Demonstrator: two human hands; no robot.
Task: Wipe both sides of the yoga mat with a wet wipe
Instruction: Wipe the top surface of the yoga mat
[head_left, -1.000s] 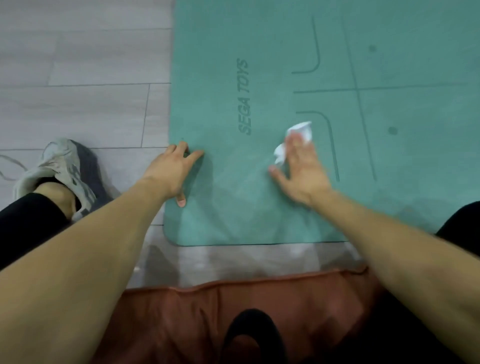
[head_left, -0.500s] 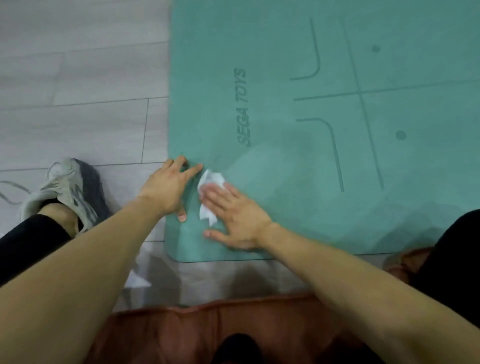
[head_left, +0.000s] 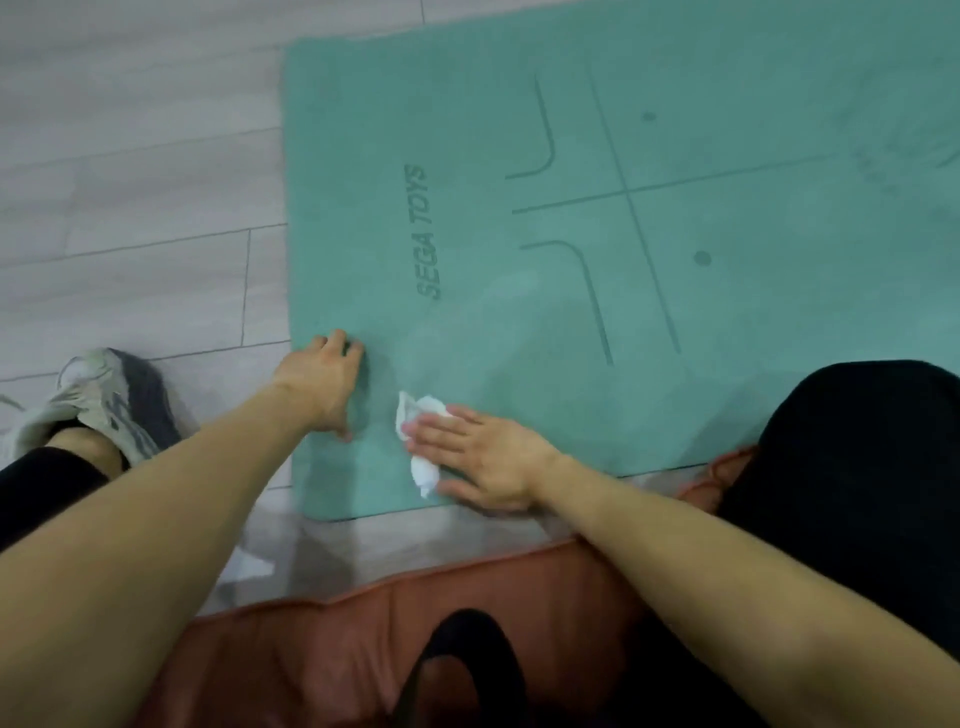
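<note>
The yoga mat lay flat on the grey plank floor, its near-left corner close to the person, its left and near edges in plain view. The right hand pressed a crumpled white wet wipe onto the mat just inside the near edge, fingers straight and flat, not clenched; most of the wipe was hidden under them. The left hand rested on the mat's left edge, just left of the wipe, fingers loosely bent and grasping nothing. Beyond the wipe the mat's printed surface stretched bare, running out of frame at the top and right. A black-clad knee covered the mat's near edge to the right. Left of the mat stood a shoe. A reddish-brown cushion lay nearer than the mat's near edge.
</note>
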